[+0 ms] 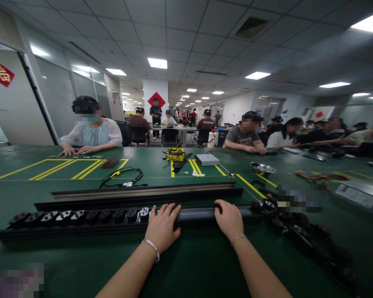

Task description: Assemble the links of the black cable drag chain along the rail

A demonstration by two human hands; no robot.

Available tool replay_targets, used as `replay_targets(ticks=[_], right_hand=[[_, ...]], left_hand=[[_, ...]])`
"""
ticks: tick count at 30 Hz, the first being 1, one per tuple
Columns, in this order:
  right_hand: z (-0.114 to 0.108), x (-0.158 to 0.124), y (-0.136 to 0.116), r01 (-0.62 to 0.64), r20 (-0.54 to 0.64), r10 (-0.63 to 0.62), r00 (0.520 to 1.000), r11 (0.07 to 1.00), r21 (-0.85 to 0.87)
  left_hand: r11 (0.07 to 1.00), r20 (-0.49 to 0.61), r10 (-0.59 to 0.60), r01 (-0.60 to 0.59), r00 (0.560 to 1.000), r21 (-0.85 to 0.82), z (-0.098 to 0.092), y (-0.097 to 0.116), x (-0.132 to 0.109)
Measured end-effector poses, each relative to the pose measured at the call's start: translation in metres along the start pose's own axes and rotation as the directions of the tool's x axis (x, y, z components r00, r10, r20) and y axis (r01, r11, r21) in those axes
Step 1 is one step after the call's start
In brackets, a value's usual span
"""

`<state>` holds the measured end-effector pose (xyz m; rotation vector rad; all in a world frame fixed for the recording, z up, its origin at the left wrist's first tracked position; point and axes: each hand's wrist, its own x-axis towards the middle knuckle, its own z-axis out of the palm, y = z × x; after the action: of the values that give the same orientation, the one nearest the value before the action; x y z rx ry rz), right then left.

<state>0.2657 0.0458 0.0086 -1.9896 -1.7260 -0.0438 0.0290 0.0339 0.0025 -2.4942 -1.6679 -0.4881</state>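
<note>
From where I sit, both hands are on the long black strip, which lies crosswise on the desk. The left hand has its fingers spread over it, right beside the last of a row of what look like power-socket modules; the right hand is bent over the strip farther along, fingers close together, and I can't tell whether it pinches anything. Smooth dark surface shows between the two.

For this handling I'd judge an even, flat press best: let the right hand steady the strip while the left keeps its pressure straight down, so the row doesn't skew. I'd keep fingertips off the module faces and watch that neighbouring sockets sit level; some look tilted, though the blur makes me unsure.

I'd also mind the second black rail just behind, and the loose cluster of dark modules at the strip's right end, since a sideways shove could knock either.
</note>
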Motion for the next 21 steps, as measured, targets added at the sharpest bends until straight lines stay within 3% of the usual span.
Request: replay_targets(ticks=[13,21], right_hand=[[0.0028,0.0016,0.0038,0.011,-0.068,-0.010,0.998,1.000,0.020],[0.0024,0.0024,0.0034,-0.008,-0.050,0.010,0.999,0.999,0.036]], left_hand=[[1.000,0.017,-0.006,0.005,1.000,0.025,-0.0001,-0.0005,0.0001],[1.000,-0.013,0.006,-0.006,1.000,0.014,0.0024,-0.0016,-0.0001]])
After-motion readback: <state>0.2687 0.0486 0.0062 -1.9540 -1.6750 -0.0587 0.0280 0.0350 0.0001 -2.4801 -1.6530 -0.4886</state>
